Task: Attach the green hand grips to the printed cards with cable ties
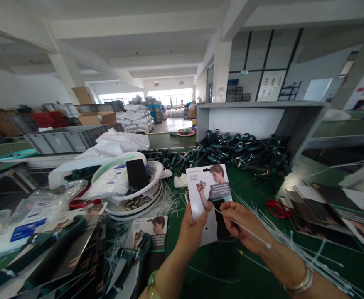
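My left hand [190, 232] is closed on a printed packaging card [197, 182], held upright with its picture side towards me. My right hand [244, 228] pinches a thin white cable tie [253, 234] at the card's right edge, and the tie's tail runs back over the hand. Whether the tie passes through a hole in the card is hidden by my fingers. Below and left, another card [160, 232] lies on the green table with a dark green hand grip strengthener [143, 249] on it.
A tipped grey crate [306, 128] spills many hand grips [241, 151]. Red-handled scissors [278, 208] and loose cable ties [297, 241] lie right, beside stacked cards [319, 216]. Left are a phone [137, 175] on a white bowl [155, 182] and carded grips [57, 249].
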Motion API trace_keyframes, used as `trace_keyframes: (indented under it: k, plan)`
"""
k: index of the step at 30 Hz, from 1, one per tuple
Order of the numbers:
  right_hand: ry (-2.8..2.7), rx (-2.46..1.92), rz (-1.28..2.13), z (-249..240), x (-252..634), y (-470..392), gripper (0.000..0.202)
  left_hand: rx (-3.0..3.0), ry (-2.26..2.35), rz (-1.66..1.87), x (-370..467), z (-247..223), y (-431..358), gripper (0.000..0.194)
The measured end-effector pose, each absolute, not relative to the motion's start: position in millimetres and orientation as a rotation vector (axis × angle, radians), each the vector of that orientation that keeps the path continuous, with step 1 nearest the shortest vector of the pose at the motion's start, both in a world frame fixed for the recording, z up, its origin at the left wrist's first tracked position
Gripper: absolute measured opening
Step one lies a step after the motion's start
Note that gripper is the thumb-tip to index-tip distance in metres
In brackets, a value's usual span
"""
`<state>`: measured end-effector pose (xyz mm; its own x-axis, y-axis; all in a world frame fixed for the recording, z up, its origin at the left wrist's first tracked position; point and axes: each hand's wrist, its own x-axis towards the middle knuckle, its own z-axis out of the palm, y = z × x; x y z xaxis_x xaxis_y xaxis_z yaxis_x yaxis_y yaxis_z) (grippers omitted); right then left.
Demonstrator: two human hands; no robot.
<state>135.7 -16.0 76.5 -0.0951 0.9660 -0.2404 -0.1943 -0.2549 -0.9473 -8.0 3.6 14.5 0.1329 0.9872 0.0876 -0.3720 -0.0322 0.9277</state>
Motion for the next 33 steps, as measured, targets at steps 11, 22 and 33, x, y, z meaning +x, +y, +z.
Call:
trace_keyframes:
  k: [11,22,33]
  plan:
    - [-1.366,-1.277,1.083,53,128,-8,0.025,1.042,0.684,1.237,-4,13,-12,0.049]
    - [-1.292,-1.28,1.308,50,133,-26,0.031,1.012,0.763,1.257,-8,16,-11,0.057]
    - [-1.179,-1.384,1.088,62,166,-17,0.031,0.673,0.681,1.092,-30,19,-10,0.073]
